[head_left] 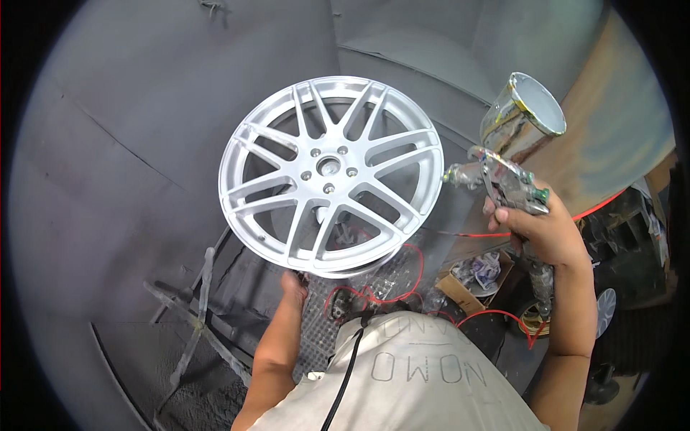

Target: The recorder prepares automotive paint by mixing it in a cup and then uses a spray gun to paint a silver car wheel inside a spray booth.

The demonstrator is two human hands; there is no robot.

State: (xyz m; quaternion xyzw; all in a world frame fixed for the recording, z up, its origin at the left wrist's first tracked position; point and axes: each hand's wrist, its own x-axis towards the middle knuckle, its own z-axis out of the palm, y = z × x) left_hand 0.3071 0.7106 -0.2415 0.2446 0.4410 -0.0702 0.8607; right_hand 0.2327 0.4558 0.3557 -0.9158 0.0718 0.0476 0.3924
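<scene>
A silver-white alloy wheel [316, 188] with several split spokes faces me in the middle of the view. My right hand [550, 231] is closed round the handle of a paint spray gun [514, 183], right of the wheel. Its nozzle points left, very close to the wheel's right rim. On top of the gun sits a paint-streaked cup [507, 122], tilted, its pale round top showing. My left hand [295, 285] is curled just below the wheel's lower edge; the rim hides part of its fingers, and what they grip cannot be made out.
A red hose [417, 276] loops across the floor below the wheel. A cardboard box [474, 294] of crumpled plastic stands at lower right, near other wheels and clutter. Coated crossed bars [198, 323] stand at lower left. Grey sheeting [165, 93] covers the walls behind.
</scene>
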